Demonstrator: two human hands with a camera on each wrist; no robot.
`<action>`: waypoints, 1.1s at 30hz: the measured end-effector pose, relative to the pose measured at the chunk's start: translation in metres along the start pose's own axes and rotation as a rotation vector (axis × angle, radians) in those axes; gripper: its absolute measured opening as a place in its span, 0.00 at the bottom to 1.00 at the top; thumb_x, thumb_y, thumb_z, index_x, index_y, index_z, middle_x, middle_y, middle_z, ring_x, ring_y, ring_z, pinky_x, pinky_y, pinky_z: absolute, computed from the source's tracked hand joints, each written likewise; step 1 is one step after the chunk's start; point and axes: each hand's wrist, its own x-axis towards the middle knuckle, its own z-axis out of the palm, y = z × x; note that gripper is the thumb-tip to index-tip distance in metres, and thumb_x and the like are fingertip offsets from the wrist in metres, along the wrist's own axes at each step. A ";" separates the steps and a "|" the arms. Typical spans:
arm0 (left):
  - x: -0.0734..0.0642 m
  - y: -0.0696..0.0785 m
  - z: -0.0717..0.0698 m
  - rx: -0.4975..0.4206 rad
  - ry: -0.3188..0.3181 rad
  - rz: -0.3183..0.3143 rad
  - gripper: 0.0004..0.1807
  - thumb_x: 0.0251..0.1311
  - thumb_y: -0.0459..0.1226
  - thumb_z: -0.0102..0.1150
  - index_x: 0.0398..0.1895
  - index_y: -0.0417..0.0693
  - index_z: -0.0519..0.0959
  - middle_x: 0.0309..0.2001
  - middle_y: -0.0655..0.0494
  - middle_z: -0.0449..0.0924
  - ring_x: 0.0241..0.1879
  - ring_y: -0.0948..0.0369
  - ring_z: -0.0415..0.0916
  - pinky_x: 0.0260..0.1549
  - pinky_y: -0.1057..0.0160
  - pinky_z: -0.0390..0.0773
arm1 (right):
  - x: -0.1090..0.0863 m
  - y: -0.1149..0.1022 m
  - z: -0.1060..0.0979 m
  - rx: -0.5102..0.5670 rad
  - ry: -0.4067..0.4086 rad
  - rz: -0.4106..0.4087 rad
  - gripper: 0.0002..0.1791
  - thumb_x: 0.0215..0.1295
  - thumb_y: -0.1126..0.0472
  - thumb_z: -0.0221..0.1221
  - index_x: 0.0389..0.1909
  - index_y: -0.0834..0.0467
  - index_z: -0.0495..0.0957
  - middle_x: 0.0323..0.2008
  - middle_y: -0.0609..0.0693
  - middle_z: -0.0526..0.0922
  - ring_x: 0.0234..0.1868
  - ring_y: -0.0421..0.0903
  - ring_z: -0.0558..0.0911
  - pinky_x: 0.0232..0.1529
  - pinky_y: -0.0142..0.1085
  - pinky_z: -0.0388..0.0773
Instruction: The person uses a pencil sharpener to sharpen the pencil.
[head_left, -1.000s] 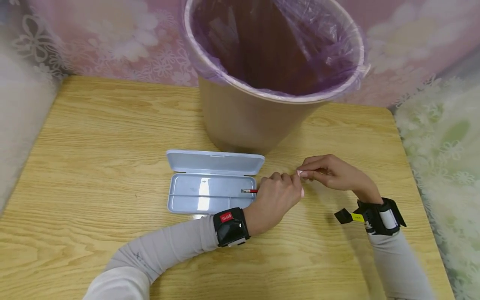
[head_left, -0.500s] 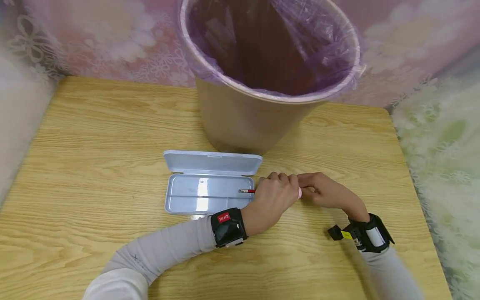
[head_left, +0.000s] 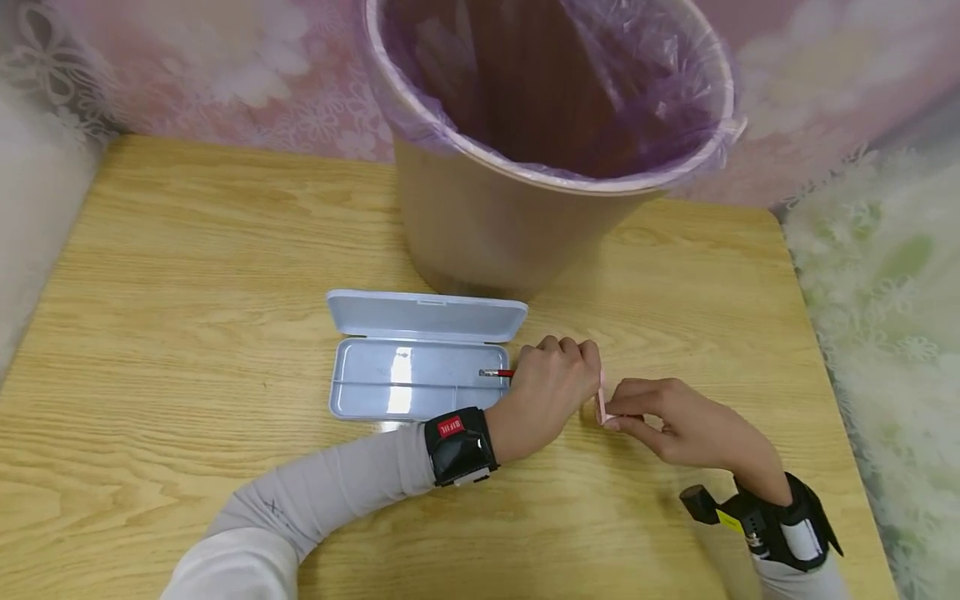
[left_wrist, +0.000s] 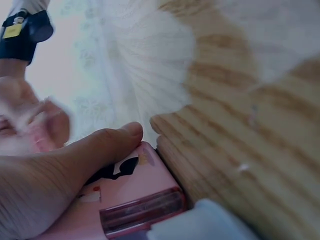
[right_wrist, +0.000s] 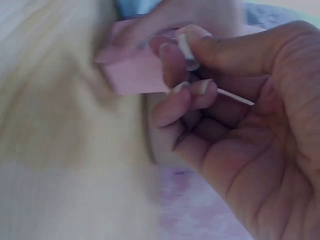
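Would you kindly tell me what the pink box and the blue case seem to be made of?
Pink box: probably smooth plastic, judging by its clean edges and printed decoration.
Blue case: apparently glossy hard plastic, given the bright reflection inside.

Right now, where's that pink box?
The pink box is low in the left wrist view, gripped by the left hand; in the head view it's between the open blue case and the right hand.

Location: indoors, homelike in finish; exact room type cannot be determined. Indicators: wood-grain desk; pink floral covering behind it; pale floral covering at the right edge; waste bin with purple liner standing on the desk.
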 end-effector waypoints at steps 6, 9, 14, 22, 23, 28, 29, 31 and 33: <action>0.002 -0.004 0.001 -0.002 0.008 -0.006 0.18 0.75 0.39 0.50 0.22 0.59 0.70 0.16 0.66 0.65 0.16 0.70 0.64 0.14 0.72 0.55 | 0.004 -0.008 -0.019 -0.043 0.056 -0.008 0.17 0.60 0.74 0.66 0.45 0.53 0.87 0.37 0.35 0.80 0.31 0.26 0.71 0.34 0.19 0.69; 0.003 -0.005 0.001 -0.025 0.001 0.005 0.17 0.74 0.37 0.52 0.23 0.58 0.71 0.16 0.67 0.66 0.17 0.70 0.64 0.14 0.72 0.57 | 0.005 -0.006 -0.021 -0.029 0.049 -0.030 0.16 0.60 0.74 0.66 0.44 0.54 0.87 0.36 0.37 0.81 0.31 0.27 0.73 0.34 0.19 0.70; 0.004 -0.007 0.001 -0.020 -0.006 0.015 0.16 0.74 0.37 0.51 0.23 0.59 0.71 0.16 0.67 0.67 0.17 0.71 0.65 0.13 0.72 0.60 | 0.007 -0.004 -0.023 -0.042 0.083 -0.053 0.12 0.64 0.72 0.64 0.45 0.56 0.87 0.36 0.40 0.82 0.31 0.29 0.73 0.34 0.20 0.69; 0.002 -0.004 0.006 -0.006 0.069 -0.016 0.20 0.76 0.49 0.50 0.22 0.60 0.71 0.15 0.66 0.66 0.15 0.69 0.65 0.12 0.72 0.62 | 0.028 0.022 -0.033 -0.127 0.165 0.011 0.12 0.66 0.71 0.63 0.44 0.53 0.87 0.34 0.44 0.84 0.29 0.30 0.72 0.33 0.23 0.69; 0.002 -0.003 0.006 -0.007 0.071 -0.022 0.19 0.75 0.49 0.50 0.22 0.61 0.72 0.15 0.66 0.67 0.15 0.68 0.66 0.12 0.72 0.62 | 0.030 0.029 -0.032 -0.119 0.153 0.016 0.12 0.66 0.72 0.63 0.43 0.53 0.87 0.34 0.44 0.84 0.29 0.30 0.72 0.34 0.23 0.69; 0.000 0.001 0.002 -0.019 0.030 -0.020 0.16 0.74 0.47 0.51 0.24 0.61 0.73 0.17 0.66 0.67 0.16 0.68 0.67 0.13 0.71 0.63 | 0.033 0.060 -0.017 -0.011 0.047 0.028 0.18 0.64 0.77 0.60 0.42 0.51 0.86 0.35 0.41 0.83 0.31 0.33 0.75 0.36 0.25 0.71; 0.000 0.002 0.001 -0.019 0.027 -0.023 0.17 0.74 0.48 0.51 0.23 0.61 0.72 0.17 0.66 0.67 0.16 0.68 0.67 0.13 0.72 0.63 | 0.032 0.064 -0.012 0.005 0.029 0.032 0.18 0.65 0.78 0.59 0.41 0.51 0.86 0.34 0.40 0.82 0.31 0.33 0.74 0.35 0.26 0.71; 0.000 0.003 0.001 -0.009 0.024 -0.027 0.18 0.75 0.47 0.50 0.22 0.60 0.71 0.16 0.65 0.66 0.16 0.68 0.67 0.13 0.71 0.63 | 0.029 0.065 -0.003 0.016 -0.001 0.058 0.19 0.65 0.78 0.57 0.39 0.50 0.85 0.35 0.39 0.82 0.32 0.31 0.74 0.34 0.28 0.73; 0.001 0.003 0.000 0.003 0.010 -0.029 0.17 0.75 0.45 0.50 0.23 0.59 0.71 0.17 0.65 0.67 0.17 0.67 0.68 0.13 0.71 0.64 | 0.025 0.061 0.004 0.010 -0.024 0.092 0.19 0.65 0.78 0.56 0.36 0.50 0.83 0.32 0.40 0.80 0.31 0.29 0.71 0.32 0.28 0.72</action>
